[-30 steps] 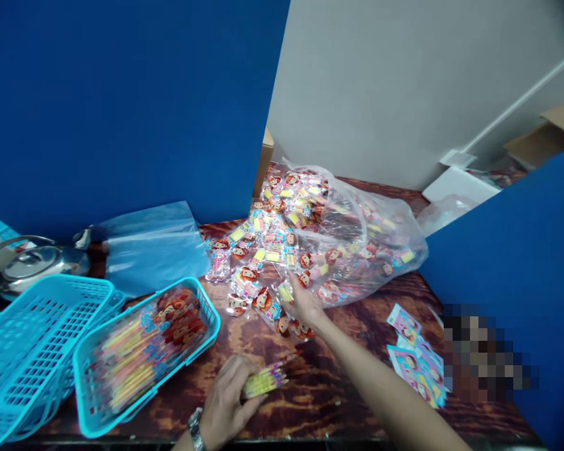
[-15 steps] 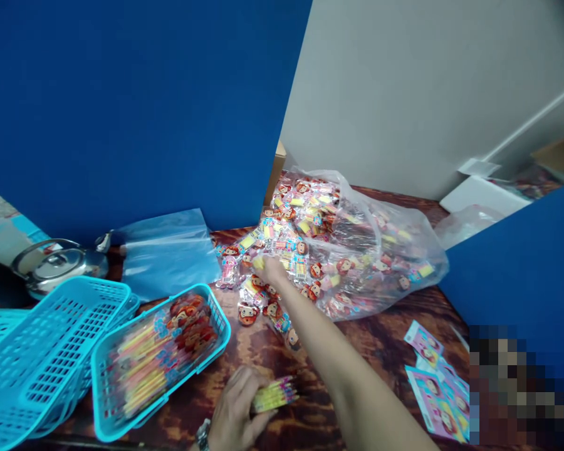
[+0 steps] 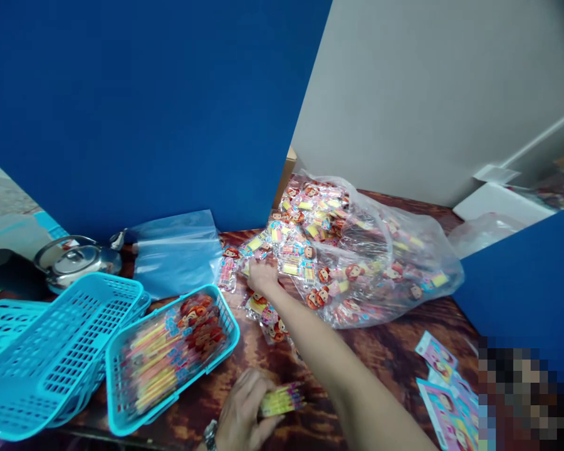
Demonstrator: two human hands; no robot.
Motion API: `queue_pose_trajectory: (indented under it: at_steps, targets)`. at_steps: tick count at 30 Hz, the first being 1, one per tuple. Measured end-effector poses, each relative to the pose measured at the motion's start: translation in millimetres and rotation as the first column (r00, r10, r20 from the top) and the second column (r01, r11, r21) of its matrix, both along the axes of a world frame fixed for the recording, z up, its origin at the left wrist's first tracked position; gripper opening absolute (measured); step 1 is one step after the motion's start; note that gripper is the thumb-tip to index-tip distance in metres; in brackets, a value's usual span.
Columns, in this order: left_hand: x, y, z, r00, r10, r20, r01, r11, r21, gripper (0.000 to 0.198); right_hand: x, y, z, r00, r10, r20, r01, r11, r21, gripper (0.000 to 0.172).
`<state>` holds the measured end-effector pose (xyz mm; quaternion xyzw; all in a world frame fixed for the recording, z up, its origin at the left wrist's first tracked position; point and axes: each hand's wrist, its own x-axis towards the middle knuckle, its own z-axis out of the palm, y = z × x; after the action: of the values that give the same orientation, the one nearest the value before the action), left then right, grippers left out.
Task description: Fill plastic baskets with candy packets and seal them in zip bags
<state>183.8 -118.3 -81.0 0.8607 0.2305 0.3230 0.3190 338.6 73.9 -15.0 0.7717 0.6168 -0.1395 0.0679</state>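
My left hand (image 3: 248, 404), with a watch on the wrist, is closed around a bundle of thin yellow sticks (image 3: 282, 401) with coloured tips, low over the table. Farther forward, my right hand (image 3: 262, 277) is curled down among clear packets (image 3: 263, 308) printed with doll-like figures. Its fingers are closed, with a bit of yellow beside them; what they hold is hidden. Behind and right of it, a large clear plastic bag (image 3: 404, 275) lies on its side with many such packets spilling from its mouth.
A blue basket (image 3: 173, 401) holds bundled figure-topped sticks. Empty blue baskets (image 3: 89, 338) are stacked at left, near a metal kettle (image 3: 78, 263). A flat plastic bag (image 3: 178, 257) lies behind. Printed cards (image 3: 446, 401) are at right. Blue panels (image 3: 136, 113) border the table.
My right hand has shifted slightly left and lower among the packets, and the packets under it have moved. My left hand keeps hold of the sticks. The whole view has drifted slightly.
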Motion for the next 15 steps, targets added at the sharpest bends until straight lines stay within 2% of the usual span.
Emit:
queue_pose_trajectory:
  at_steps: [2, 4, 6, 9, 11, 15]
  targets:
    - [0, -1, 0.4, 1.000, -0.003, -0.008, 0.003, 1.000, -0.008, 0.021, -2, -2, 9.0, 1.000, 0.016, 0.014, -0.016, 0.999, 0.030, 0.058]
    - [-1, -1, 1.8, 1.000, -0.016, -0.010, 0.016, 1.000, -0.018, 0.021, 8, -3, 27.1, 0.998, 0.046, 0.034, -0.049, 0.996, 0.071, 0.063]
    - [-1, -1, 3.4, 1.000, -0.023, -0.008, 0.023, 0.999, -0.030, 0.021, 24, -5, 49.2, 0.994, 0.101, 0.050, -0.105, 0.990, 0.093, 0.055]
    - [-1, 0, 4.7, 1.000, -0.025, -0.018, 0.025, 0.998, -0.051, 0.021, 42, -20, 70.4, 0.976, 0.216, 0.015, -0.216, 0.976, 0.010, 0.041]
    - [-2, 0, 4.7, 0.999, -0.033, -0.027, 0.031, 0.998, -0.059, 0.021, 39, -39, 68.0, 0.960, 0.278, -0.027, -0.279, 0.958, -0.069, 0.035]
    - [-3, -2, 4.3, 0.998, -0.050, -0.040, 0.047, 0.996, -0.073, 0.020, 8, -85, 36.8, 0.950, 0.314, -0.005, -0.312, 0.944, -0.105, 0.035]
